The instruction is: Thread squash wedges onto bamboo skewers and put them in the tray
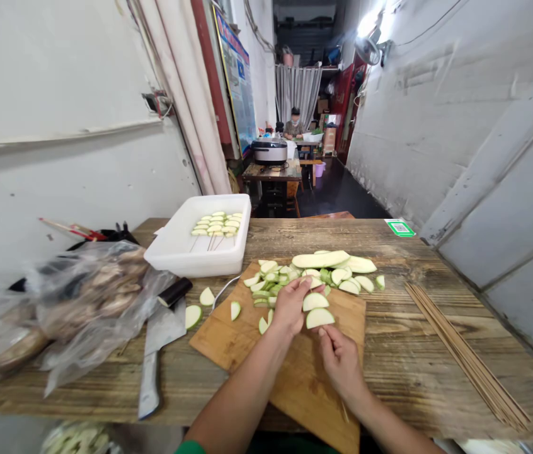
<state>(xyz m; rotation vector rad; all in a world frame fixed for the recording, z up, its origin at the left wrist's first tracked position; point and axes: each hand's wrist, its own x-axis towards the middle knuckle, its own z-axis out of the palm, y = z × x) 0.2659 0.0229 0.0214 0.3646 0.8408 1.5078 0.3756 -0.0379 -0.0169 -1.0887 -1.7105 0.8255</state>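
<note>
In the head view, my right hand (pixel 342 362) pinches a thin wooden skewer (pixel 344 411), whose lower end pokes out below the palm. Two half-moon zucchini slices (pixel 319 318) sit in a row on it, just above my fingers. My left hand (pixel 289 309) is closed on another zucchini slice (pixel 312 282) at the skewer's far end; its fingers partly hide that slice. Both hands are above a wooden cutting board (pixel 323 384). Behind them lies a pile of cut zucchini slices (pixel 271 277), with long halved zucchini pieces (pixel 320 259) at the back.
A white plastic tub (pixel 167 252) at the back left contains skewered slices. To the left lie a cleaver (pixel 153 353), loose slices (pixel 193 316) and plastic bags (pixel 101 296). Bare skewers (pixel 465 353) lie at the right. A person (pixel 294 124) sits far back.
</note>
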